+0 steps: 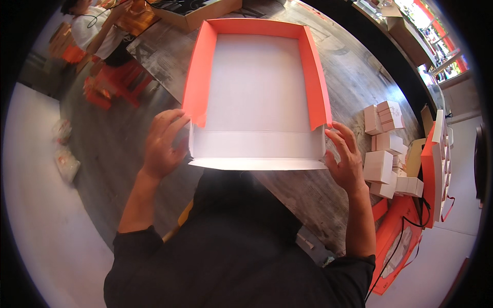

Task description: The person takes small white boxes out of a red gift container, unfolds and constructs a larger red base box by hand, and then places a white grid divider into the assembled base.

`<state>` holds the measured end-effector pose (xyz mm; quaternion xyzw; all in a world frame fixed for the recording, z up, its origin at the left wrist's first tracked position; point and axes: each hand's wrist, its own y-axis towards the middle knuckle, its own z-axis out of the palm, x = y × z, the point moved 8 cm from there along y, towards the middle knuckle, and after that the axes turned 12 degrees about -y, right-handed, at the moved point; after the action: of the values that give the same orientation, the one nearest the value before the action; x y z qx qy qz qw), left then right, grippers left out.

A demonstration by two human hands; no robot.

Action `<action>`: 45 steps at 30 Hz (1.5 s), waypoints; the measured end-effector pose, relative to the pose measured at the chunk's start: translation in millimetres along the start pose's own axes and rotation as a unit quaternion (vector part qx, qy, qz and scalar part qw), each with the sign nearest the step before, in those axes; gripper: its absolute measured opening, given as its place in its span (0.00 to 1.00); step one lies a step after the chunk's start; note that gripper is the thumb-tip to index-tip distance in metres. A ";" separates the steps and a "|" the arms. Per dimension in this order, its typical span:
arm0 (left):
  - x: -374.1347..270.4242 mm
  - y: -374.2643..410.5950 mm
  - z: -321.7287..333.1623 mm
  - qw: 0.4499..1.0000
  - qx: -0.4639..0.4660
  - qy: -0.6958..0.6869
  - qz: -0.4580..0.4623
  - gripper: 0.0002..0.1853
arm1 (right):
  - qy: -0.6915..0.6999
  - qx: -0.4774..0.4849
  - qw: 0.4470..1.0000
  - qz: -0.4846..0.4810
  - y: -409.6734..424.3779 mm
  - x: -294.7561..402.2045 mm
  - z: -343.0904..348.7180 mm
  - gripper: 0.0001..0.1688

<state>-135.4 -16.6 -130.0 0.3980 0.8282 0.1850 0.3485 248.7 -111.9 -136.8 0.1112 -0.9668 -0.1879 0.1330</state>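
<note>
A large shallow cardboard box (pixel 262 84), white inside with orange-red walls on three sides, lies in front of me with its near end towards my body. The white near panel is folded outward and its near corners are white. My left hand (pixel 165 138) grips the box's left near corner, fingertips on the end of the orange wall. At the right near corner, my right hand (pixel 344 152) has its fingers and thumb on the white side flap. The undersides of both corners are hidden.
Several small white boxes (pixel 379 165) are piled on the grey wood-grain table (pixel 346 81) at the right, beside orange-red packaging (pixel 400 238) with a black cable. An open brown carton (pixel 196 15) stands at the far side. A person (pixel 96 30) is at the upper left near a red stool (pixel 123 81).
</note>
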 end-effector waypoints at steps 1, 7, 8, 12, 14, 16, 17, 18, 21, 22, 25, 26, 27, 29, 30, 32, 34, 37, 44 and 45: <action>2.2 0.1 2.7 1.000 0.001 0.007 -0.003 0.20 | 0.006 0.007 1.000 0.002 0.6 1.4 0.6 0.31; 7.2 -5.3 4.9 0.999 0.030 -0.025 -0.018 0.24 | 0.049 0.045 0.998 -0.011 -3.7 1.2 4.6 0.35; 5.6 -4.9 4.5 0.999 0.035 -0.032 -0.008 0.27 | 0.047 0.039 0.998 -0.016 -4.5 -0.2 3.8 0.35; 3.6 -6.9 5.0 0.998 0.043 -0.045 0.003 0.37 | 0.047 0.028 0.998 -0.021 -6.7 -4.3 5.7 0.33; 5.3 -9.0 6.4 0.998 0.042 -0.047 -0.006 0.40 | 0.053 0.025 0.998 -0.015 -6.9 -5.8 6.6 0.31; 7.0 -10.7 7.3 0.998 0.040 -0.051 -0.015 0.40 | 0.061 0.017 0.998 -0.008 -6.1 -6.2 7.4 0.30; 7.2 -10.6 7.2 0.998 0.039 -0.048 -0.021 0.39 | 0.064 0.015 0.998 -0.006 -5.7 -6.4 8.1 0.30; 6.5 -9.6 7.1 0.998 0.038 -0.045 -0.027 0.37 | 0.066 0.012 0.998 -0.005 -5.5 -6.6 8.9 0.29; -1.7 -0.9 9.4 0.997 0.049 -0.042 -0.029 0.33 | 0.047 0.005 0.999 -0.017 -2.7 -4.8 8.1 0.27; -4.4 2.8 10.1 0.997 0.056 -0.043 -0.026 0.31 | 0.036 0.003 0.999 -0.023 -1.4 -3.7 7.2 0.26; -8.3 8.5 14.5 0.992 0.095 -0.083 -0.009 0.22 | -0.027 0.009 0.999 -0.044 2.7 2.8 3.0 0.23; -7.0 9.4 16.3 0.992 0.107 -0.072 -0.003 0.20 | -0.036 0.007 0.998 -0.052 4.4 4.8 1.8 0.22; -5.1 10.0 17.4 0.991 0.119 -0.061 0.003 0.18 | -0.044 0.006 0.997 -0.059 6.5 6.8 0.9 0.21; -7.2 12.3 20.8 0.989 0.140 -0.032 0.021 0.18 | -0.063 0.018 0.995 -0.076 9.0 12.7 0.4 0.21; -11.3 15.2 22.0 0.988 0.149 -0.013 0.034 0.18 | -0.073 0.032 0.993 -0.085 10.4 16.1 0.9 0.21; -15.4 16.9 24.9 0.984 0.171 0.014 0.051 0.21 | -0.110 0.074 0.986 -0.102 9.0 17.0 6.4 0.23; -16.3 15.7 28.5 0.977 0.199 0.033 0.062 0.24 | -0.165 0.121 0.972 -0.119 6.1 18.0 9.0 0.28; -17.6 14.7 28.7 0.949 0.284 0.105 0.085 0.31 | -0.198 0.191 0.954 -0.122 3.1 23.4 3.2 0.36; -20.8 17.3 31.5 0.939 0.329 0.076 0.070 0.39 | -0.173 0.172 0.960 -0.137 6.3 22.8 9.4 0.39; -19.8 16.1 32.4 0.943 0.315 0.071 0.077 0.37 | -0.168 0.160 0.963 -0.140 7.2 21.4 10.7 0.38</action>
<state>-94.6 -21.4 -134.4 0.5360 0.8336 -0.0317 0.1300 224.2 -107.5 -138.9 0.2318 -0.9675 -0.0632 -0.0789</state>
